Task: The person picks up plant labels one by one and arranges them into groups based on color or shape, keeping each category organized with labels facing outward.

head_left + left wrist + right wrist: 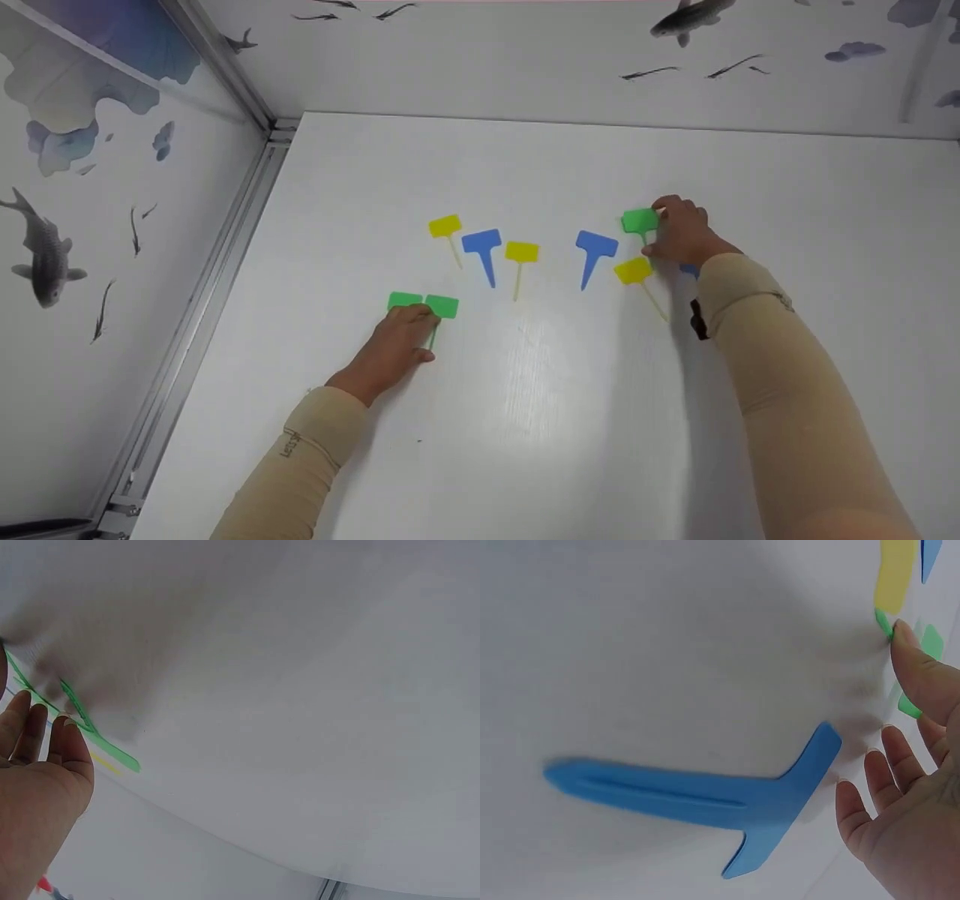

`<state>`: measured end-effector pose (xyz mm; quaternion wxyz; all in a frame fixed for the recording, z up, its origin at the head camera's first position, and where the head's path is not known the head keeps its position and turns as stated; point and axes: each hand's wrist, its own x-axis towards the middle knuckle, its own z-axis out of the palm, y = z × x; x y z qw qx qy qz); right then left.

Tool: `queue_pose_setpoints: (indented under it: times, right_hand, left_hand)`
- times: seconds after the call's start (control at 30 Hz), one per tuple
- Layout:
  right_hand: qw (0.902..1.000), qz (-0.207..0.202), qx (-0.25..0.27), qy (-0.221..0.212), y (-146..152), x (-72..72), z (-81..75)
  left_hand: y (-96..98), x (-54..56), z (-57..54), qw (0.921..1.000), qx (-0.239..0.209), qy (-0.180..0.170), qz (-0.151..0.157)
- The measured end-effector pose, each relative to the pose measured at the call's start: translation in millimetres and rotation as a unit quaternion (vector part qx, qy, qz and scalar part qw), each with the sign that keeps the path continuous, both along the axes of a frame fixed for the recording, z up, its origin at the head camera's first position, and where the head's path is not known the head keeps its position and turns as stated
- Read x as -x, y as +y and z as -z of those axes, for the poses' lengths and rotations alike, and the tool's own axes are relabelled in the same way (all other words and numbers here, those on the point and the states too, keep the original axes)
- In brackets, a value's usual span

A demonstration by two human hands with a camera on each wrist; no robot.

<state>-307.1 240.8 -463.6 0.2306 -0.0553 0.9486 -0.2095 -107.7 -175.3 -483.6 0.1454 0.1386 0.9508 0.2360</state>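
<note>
My left hand (394, 349) lies over two green plant labels at the front left; its fingertips touch the right one (442, 306), and its thumb is spread away near that stem's end. The left one (403, 299) is partly hidden under the fingers. At the right, my right hand (686, 232) holds a green plant label (639, 220), index finger at its top corner and thumb beside its stem. A yellow plant label (634, 271) lies just below that thumb. Under the right wrist lies a blue plant label (757, 799), mostly hidden in the head view.
Between the hands lie a yellow label (445, 226), a blue label (482, 241), another yellow label (522, 253) and a blue label (597, 244), stems toward me. The white table (480, 450) meets a patterned wall at the back and a metal-framed panel (247, 195) at the left.
</note>
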Motion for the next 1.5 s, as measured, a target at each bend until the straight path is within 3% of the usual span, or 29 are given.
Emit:
queue_pose_setpoints:
  times: [0.1, 0.3, 0.53, 0.87, 1.17, 1.5]
  right_hand:
    - [0.9996, 0.017, 0.020, 0.008, 2, 0.2, 3.6]
    - [0.9976, 0.013, 0.064, 0.023, 6, -4.3, 3.6]
    - [0.9940, 0.043, 0.099, 0.010, 8, -7.0, 3.8]
    - [0.9914, 0.074, 0.108, -0.004, 10, -10.4, 6.6]
    - [0.9882, 0.085, 0.127, -0.007, 10, -14.9, 5.0]
    - [0.9884, 0.102, 0.112, -0.012, 8, -17.7, 3.8]
  left_hand:
    - [-0.1, 0.4, -0.5, 1.0000, 0.001, 0.002, 0.002]
    - [-0.8, 0.7, -0.5, 0.9998, -0.004, 0.016, 0.007]
    - [-0.2, 0.8, -0.5, 0.9999, 0.001, 0.012, 0.001]
    - [3.6, 1.5, -1.2, 0.9995, 0.028, -0.010, -0.008]
    - [2.5, 0.8, 0.0, 0.9998, 0.019, 0.001, -0.004]
    - [3.3, 0.4, 0.8, 0.9998, 0.017, 0.002, -0.008]
